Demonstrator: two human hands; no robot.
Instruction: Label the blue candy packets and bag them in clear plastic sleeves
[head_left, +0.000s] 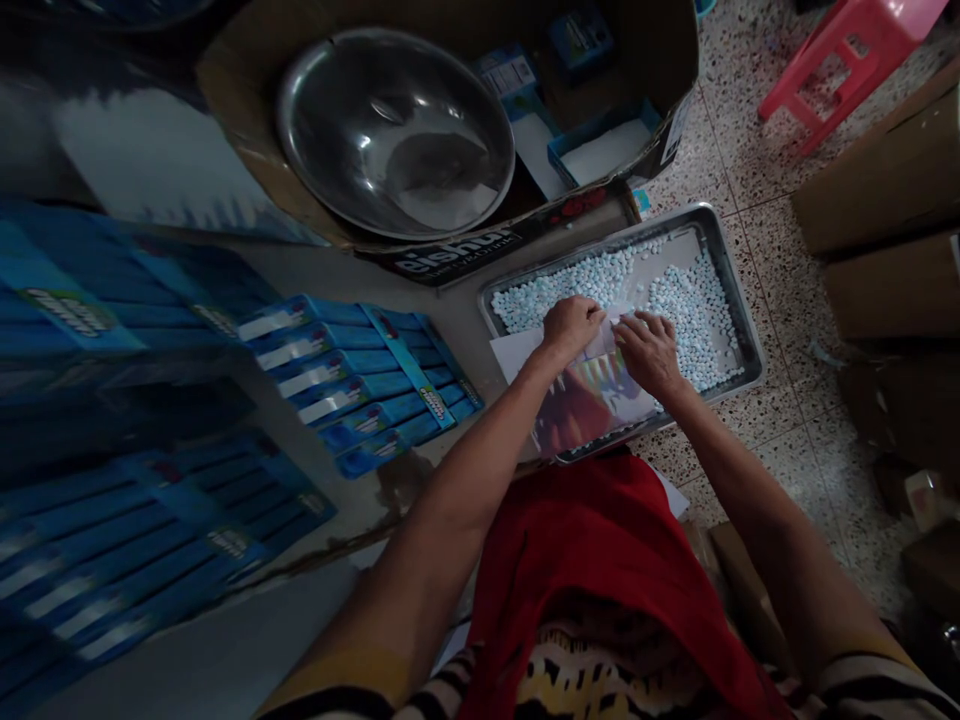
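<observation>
At your far left, bundled blue boxes (79, 290) sit in rows, blurred towards the edge, and nearer in lies another banded stack of blue packs (360, 375); beyond it a shiny metal bowl (330, 125) rests in an open cardboard box (244, 75). Next comes your left hand (574, 325), over the tray (684, 250), its thumb and fingertips pinched together on a small pale slip (604, 320), though whether that is a loose piece or part of what lies below, you can't tell from here. Beneath your hands, a sheet with a coloured print (596, 400) lies across the near part of the tray, with white and pale-blue pellets (697, 325) heaped on both sides of a barer strip. Your right hand (651, 350) faces the left, fingers curled with their tips at the slip; you can't be sure how firmly they grasp it. The step in hand looks like fine fingertip work on that slip, and your next move seems to call for a light, steady pinch and hands kept level above the pellets. Farther right stand a pink stool (847, 75) and brown cartons (889, 170) on the speckled floor (757, 260)
</observation>
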